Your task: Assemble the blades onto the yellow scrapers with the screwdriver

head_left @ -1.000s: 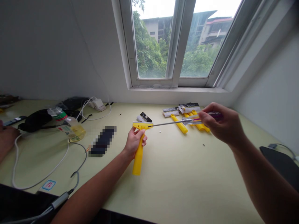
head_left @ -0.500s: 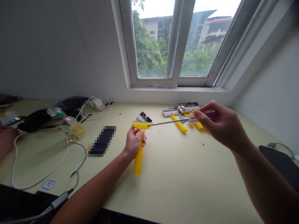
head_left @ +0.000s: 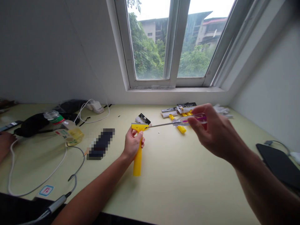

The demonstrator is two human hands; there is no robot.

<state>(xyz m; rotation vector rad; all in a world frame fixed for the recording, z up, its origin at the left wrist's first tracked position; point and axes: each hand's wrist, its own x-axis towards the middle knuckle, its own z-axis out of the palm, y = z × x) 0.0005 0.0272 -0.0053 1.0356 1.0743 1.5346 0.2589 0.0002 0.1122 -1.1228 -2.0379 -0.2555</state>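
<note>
My left hand (head_left: 133, 143) is closed round the neck of a yellow scraper (head_left: 137, 161), held upright over the table with its wide head at the top. In my right hand (head_left: 208, 134) is a screwdriver (head_left: 164, 124) with a clear and purple handle. Its long metal shaft points left, and the tip meets the right side of the scraper head. Whether the tip sits in a screw is too small to tell. A tiny metal part (head_left: 158, 132) lies on the table between my hands. Behind the scraper is a black and white card (head_left: 143, 118).
Several yellow scrapers with card labels (head_left: 181, 129) lie at the back, partly behind my right hand. To the left are a drink bottle (head_left: 70, 132), cables and a pixelated dark object (head_left: 102, 143). Another person's hand (head_left: 7, 143) rests at the far left. A black device (head_left: 276, 162) lies right.
The view has shifted slightly. My right hand has turned a little around the screwdriver handle, while the tip stays at the scraper head. My left hand keeps its hold.
</note>
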